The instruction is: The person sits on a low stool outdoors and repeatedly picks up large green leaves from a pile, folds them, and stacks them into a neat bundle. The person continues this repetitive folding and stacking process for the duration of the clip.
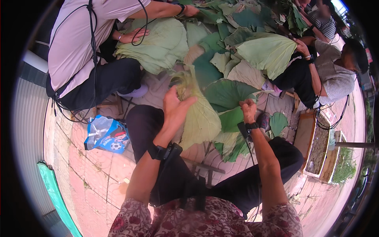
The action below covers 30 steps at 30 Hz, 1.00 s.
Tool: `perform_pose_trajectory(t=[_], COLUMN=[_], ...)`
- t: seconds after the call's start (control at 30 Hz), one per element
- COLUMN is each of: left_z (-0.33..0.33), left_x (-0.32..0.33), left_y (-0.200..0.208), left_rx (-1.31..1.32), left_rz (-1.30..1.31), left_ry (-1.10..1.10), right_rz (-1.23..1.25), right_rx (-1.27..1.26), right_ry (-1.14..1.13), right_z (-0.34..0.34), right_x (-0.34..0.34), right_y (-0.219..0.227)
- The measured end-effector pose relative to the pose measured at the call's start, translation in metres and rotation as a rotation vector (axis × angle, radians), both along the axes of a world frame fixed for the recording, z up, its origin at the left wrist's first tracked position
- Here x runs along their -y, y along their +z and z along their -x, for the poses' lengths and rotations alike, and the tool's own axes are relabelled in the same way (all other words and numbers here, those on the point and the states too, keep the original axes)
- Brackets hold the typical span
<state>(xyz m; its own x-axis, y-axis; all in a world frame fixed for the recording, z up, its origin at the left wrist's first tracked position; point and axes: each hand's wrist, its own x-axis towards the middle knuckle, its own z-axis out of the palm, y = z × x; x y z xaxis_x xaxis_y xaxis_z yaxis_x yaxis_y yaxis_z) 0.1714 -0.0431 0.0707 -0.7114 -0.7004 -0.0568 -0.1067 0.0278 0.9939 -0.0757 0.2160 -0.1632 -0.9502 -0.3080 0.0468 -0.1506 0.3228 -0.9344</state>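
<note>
Left hand [175, 106] is spread open flat against a pale folded leaf [199, 118] over the knees while the right hand [248, 110] pinches a green leaf's [227, 94] edge, so this fold looks half done, with a big leaf pile [221, 43] left.

A pale folded leaf [201, 118] is pressed by the left hand [175, 106], palm flat, fingers spread. Just right of it, the edge of a dark green leaf [227, 94] is pinched in the closed right hand [248, 108]. Beyond both hands a leaf pile [221, 47] is handled by other people. Left of the left hand, a blue bag [106, 134] lies on the paved floor [90, 177].
</note>
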Motion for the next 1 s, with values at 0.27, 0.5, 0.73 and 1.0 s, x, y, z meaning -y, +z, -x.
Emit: perform_pose_trajectory(t=[0.27, 0.5, 0.73, 1.0], left_z=[0.001, 0.012, 0.019, 0.022], left_x=[-0.001, -0.042, -0.048, -0.042], left_y=[-0.016, -0.003, -0.035, -0.023], left_rx=[0.057, 0.133, 0.059, -0.043], left_rz=[0.171, 0.332, 0.315, 0.195], left_ry=[0.084, -0.023, -0.083, -0.143], right_rz=[-0.208, -0.115, 0.244, 0.373], right_rx=[-0.138, 0.025, 0.346, 0.488], right_ry=[0.321, 0.546, 0.373, 0.369], right_z=[-0.027, -0.109, -0.137, -0.114], right_x=[0.039, 0.051, 0.061, 0.074], right_y=[0.219, 0.253, 0.204, 0.214])
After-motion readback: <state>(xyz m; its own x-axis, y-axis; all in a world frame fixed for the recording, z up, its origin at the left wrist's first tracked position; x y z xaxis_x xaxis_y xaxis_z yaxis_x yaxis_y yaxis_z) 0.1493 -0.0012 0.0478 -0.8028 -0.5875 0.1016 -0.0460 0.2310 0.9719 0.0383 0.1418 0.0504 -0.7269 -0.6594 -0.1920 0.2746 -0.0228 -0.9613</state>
